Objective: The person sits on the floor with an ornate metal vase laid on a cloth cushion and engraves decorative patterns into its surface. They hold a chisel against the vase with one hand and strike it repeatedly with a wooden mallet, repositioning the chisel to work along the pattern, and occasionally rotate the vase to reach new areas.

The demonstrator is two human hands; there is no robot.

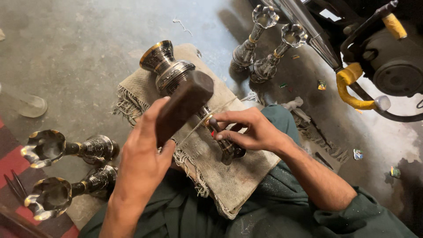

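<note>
Grey concrete floor (88,39) spreads under everything, dusty and stained, and at its far left edge a red and black striped mat (11,161) shows beside me. Next to that mat two finished metal stands (66,169) lie on their sides, one above the other, each with a scalloped gold-rimmed cup pointing left and an engraved dark stem. Moving right, my left hand (143,152) comes up from the bottom of the view with its fingers clenched around a dark brown wooden block (183,105), which I hold tilted above the work. Under it a frayed beige burlap cloth (229,172) is draped over my lap, across my green clothing (273,211). On that cloth lies the engraved metal vase piece (169,70), its flared gold-edged mouth pointing up and left, its narrow end running down toward my other hand. My right hand (246,130) is closed on that narrow stem, thumb and fingertips pinching it at a thin gold band, with the stem's open end poking out below my palm. Farther right, two more metal stands (269,39) stand upright on the floor, close together. At the far right sits dark machinery with a hose wrapped in yellow tape (350,86).
</note>
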